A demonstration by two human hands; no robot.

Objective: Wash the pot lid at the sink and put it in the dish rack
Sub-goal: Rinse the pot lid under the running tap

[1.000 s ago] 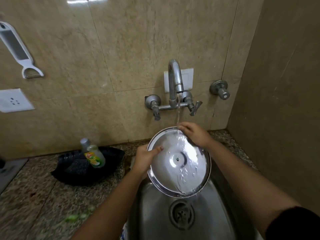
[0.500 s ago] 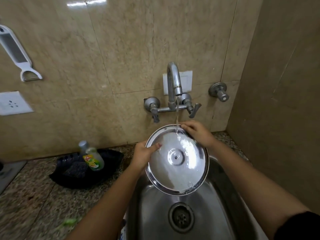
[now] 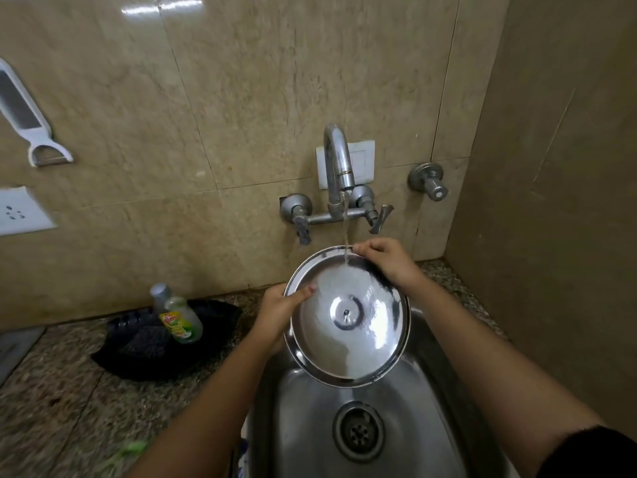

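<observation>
Overhead, from the head camera: a steel pot lid (image 3: 348, 319) is held tilted over the sink (image 3: 310, 426), under a thin stream from the wall tap (image 3: 339, 167). The left hand (image 3: 275, 313) grips its left rim, thumb across the face; the right hand (image 3: 386, 262) pinches the top rim. A dish-soap bottle (image 3: 181, 320) leans on a black tray (image 3: 165, 343) on the granite counter (image 3: 51, 408). A peeler (image 3: 31, 119) hangs on the tiled wall.

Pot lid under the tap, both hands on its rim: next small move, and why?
Probably turn the pot lid between the left hand and right hand: the stream from the tap strikes only near its top edge, so the lower part still needs rinsing.
</observation>
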